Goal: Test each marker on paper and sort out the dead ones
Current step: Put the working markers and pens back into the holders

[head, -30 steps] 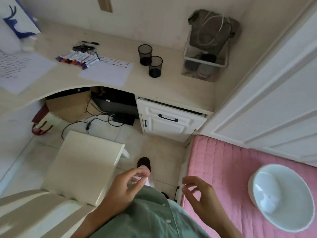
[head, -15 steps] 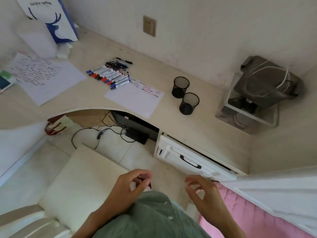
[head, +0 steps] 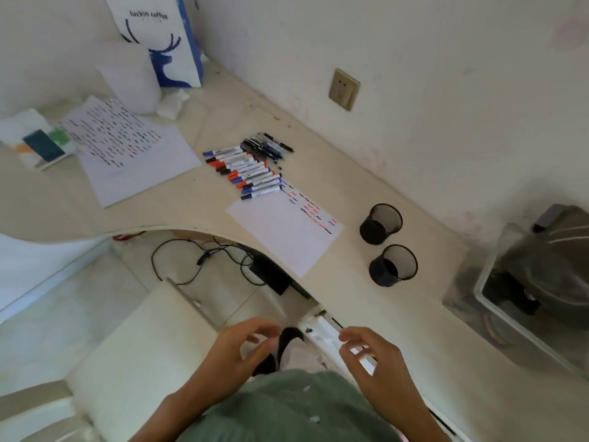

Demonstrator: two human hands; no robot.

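Desk (head: 197,215) comes first, since it carries everything we need: its pale curved top runs along the wall, with a white chair (head: 134,355) pulled in below it. On the desk, the test sheet (head: 280,237) lies near the front edge, and only its far strip bears short red, blue and black strokes; most of it is blank. A second sheet (head: 127,148), densely marked, sits well to the left. Two black mesh cups (head: 381,224) stand right of the test sheet, one behind the other, and as far as we can see neither holds a marker. The markers (head: 245,172) lie in a tight row just beyond the test sheet's far corner, with a cluster of dark pens (head: 269,146) behind them.

Our left hand (head: 236,352) and right hand (head: 373,355) hover low by our shirt, well apart from the desk things, fingers loosely curled and holding nothing.

We judge this to be the approach, with no marker in hand yet. Next we need to reach forward to the row, lift one marker, uncap it and draw on the blank part of the test sheet; the cups look like the sorting bins.
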